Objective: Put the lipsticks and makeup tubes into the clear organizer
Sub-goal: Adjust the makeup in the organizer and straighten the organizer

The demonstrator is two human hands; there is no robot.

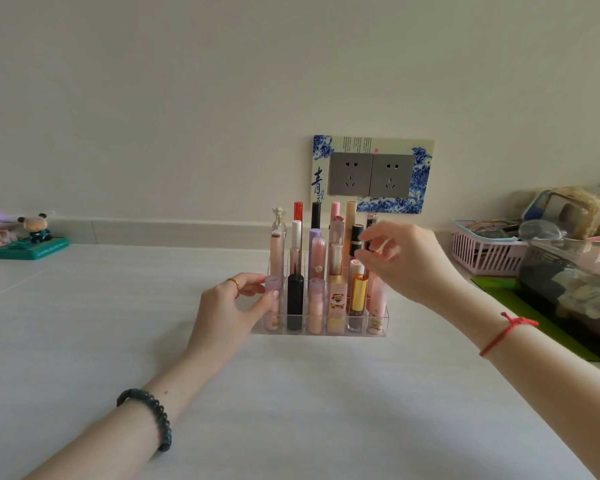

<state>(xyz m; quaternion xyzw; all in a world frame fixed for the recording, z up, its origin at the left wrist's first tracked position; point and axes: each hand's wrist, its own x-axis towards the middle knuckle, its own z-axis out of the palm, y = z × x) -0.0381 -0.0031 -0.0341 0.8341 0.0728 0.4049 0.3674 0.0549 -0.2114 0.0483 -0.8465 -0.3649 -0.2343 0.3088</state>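
Observation:
A clear organizer (326, 332) stands at the middle of the white table, filled with several upright lipsticks and makeup tubes in rows. My left hand (229, 306) pinches a pink tube with a lilac cap (273, 284) that stands in the front left compartment. My right hand (406, 261) hovers over the right rear corner, its fingertips closed around a dark tube (371, 221) there. The lower part of that tube is hidden behind my fingers. A black and gold lipstick (355, 239) stands just left of those fingertips.
A pink slatted basket (482, 254) and a clear container (575, 282) on a green mat (534, 313) crowd the right side. Toy figures on a teal base (35, 237) sit at the far left. Wall sockets (371, 174) are behind the organizer.

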